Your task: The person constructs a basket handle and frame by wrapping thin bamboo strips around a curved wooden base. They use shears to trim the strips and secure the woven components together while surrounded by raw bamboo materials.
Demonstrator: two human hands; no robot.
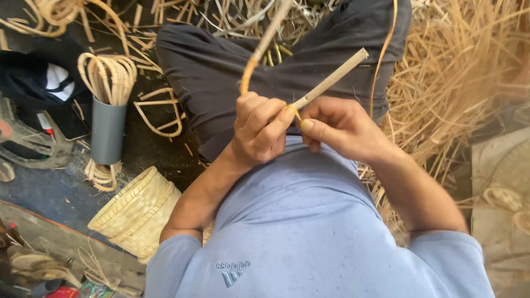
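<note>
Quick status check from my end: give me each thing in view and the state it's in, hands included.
left hand: closed around a bent cane strip.
right hand: pinching a pale stick.
cane strip: curved, rising from the left hand.
pale stick: straight, angled up and right, cut end free.
woven basket: lying on its side on the floor.
grey tube: upright, stuffed with looped cane.
loose cane pile: scattered at the right.

Left hand [258, 128] fisted, right hand [337, 126] pinching, fingertips meeting.
</note>
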